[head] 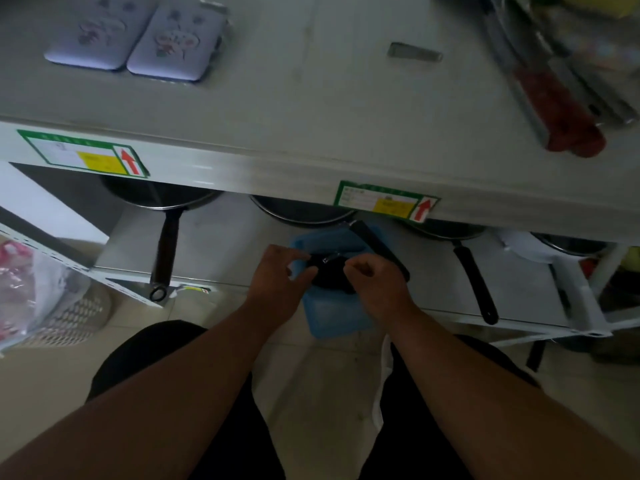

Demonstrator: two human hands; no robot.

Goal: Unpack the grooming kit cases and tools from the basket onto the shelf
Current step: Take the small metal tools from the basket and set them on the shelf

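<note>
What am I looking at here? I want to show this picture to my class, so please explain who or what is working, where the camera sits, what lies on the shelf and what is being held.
There is no machine here: a person works with two bare hands. The single picture comes from a camera worn on the person's head, looking forward and down, so the forearms reach in from the bottom.

On the top shelf lie two lilac cases side by side, with cartoon prints on their lids. Further right is a small metal tool, and at the far right are knives with red handles.

Below the shelf, frying pans sit on a lower level. On the floor stands a blue basket. The left hand and right hand both reach into it, around a black item. The picture is too dim to say exactly what it is, or how firm either grip is.
</note>
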